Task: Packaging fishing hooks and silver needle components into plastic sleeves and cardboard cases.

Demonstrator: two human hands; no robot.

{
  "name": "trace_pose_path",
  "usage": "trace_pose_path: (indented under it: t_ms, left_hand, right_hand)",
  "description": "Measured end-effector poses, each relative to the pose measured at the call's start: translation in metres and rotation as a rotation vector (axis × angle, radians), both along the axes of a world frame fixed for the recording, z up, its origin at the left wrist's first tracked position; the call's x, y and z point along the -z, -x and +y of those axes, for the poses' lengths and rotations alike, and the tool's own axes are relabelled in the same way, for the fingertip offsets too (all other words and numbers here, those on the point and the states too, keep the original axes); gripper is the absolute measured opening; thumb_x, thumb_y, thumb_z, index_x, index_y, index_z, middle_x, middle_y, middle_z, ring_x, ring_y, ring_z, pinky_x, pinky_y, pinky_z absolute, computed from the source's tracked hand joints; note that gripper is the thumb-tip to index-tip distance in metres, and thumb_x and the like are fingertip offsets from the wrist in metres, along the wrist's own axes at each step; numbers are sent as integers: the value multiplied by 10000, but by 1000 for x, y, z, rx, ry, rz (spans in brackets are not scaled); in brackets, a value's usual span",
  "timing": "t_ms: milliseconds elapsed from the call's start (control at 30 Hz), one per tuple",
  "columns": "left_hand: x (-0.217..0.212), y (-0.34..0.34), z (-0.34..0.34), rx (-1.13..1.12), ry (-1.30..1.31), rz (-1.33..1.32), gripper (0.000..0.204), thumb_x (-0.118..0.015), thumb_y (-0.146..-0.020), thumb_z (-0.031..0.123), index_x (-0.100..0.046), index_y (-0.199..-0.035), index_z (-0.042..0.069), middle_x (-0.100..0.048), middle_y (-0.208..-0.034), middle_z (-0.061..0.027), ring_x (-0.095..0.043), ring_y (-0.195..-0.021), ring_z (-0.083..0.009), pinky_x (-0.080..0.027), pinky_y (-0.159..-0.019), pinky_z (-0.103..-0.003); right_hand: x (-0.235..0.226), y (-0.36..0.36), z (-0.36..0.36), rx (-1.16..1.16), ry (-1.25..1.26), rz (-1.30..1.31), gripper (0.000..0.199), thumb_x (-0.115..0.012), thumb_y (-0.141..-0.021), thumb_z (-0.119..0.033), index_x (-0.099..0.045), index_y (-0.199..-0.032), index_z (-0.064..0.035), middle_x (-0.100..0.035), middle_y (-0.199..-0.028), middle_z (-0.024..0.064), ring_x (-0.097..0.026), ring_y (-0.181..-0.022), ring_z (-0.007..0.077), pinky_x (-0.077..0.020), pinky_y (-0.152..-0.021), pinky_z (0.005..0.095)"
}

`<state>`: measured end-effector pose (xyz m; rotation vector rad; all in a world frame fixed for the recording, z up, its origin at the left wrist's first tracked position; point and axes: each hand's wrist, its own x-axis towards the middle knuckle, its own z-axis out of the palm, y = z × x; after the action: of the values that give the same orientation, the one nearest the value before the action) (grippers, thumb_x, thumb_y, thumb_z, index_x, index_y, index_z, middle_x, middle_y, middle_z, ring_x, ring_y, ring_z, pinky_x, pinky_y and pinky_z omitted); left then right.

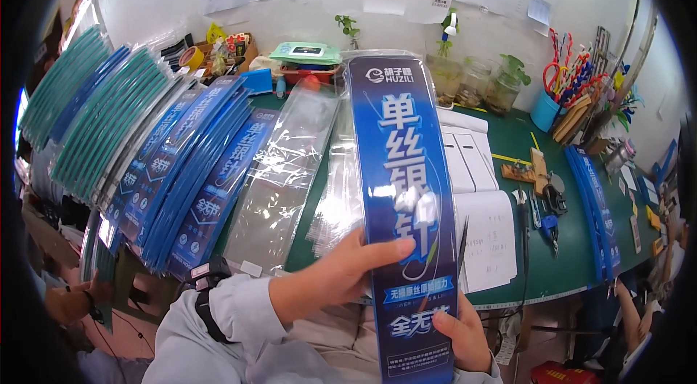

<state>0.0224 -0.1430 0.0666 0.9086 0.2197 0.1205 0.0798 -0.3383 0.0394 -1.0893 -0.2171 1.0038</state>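
Upright before me stands a long blue printed packet [410,188] in a clear plastic sleeve. My left hand [341,268] grips its left edge, the thumb lying across the front. Lower down, my right hand [465,333] holds the right edge, its thumb on the front and its other fingers mostly hidden behind. A thin dark pointed tool [462,242] sticks up beside the packet above my right hand; its lower end is hidden. Left of the packet, clear plastic sleeves [279,184] lie on the green table [537,275], next to a stack of blue packets [196,173].
Green-edged packets [109,126] stand stacked at the far left. Behind the packet are papers [486,239], glass jars [501,90] and a blue pen cup [544,109]. Pliers [549,228] and more blue packets [592,210] lie right. Other people's hands [639,315] show at both sides.
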Motion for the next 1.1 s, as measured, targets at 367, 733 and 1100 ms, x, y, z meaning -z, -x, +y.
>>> trace_pose_path:
  t_ms: [367, 733, 1100]
  left_hand:
    - [-12, -73, 72, 80, 140, -382, 732, -385, -871, 575, -341, -1361, 33, -467, -1279, -210, -478, -1192, -332, -402, -994, -492]
    - [-17, -55, 87, -48, 344, -466, 799, -518, -787, 519, -345, -1329, -43, -513, -1188, -187, -532, -1098, -301, -472, -919, -420]
    - [31, 19, -5, 31, 356, -284, 791, -478, -795, 483, -284, -1382, -10, -443, -1317, -193, -511, -1154, -294, -431, -980, -419]
  right_hand:
    - [13, 36, -4, -126, -289, -68, 858, -700, -807, -307, -184, -1427, -15, -442, -1318, 111, -483, -1149, 192, -399, -939, 306]
    - [76, 60, -57, -66, -84, -792, 1181, -832, -651, -285, -9, -1474, -87, -33, -1512, 223, -228, -1354, 360, -251, -1067, 451]
    - [27, 23, 21, -51, 214, -1248, 1041, -783, -615, -465, -286, -1407, -9, -289, -1416, 297, -340, -1288, 436, -294, -1050, 451]
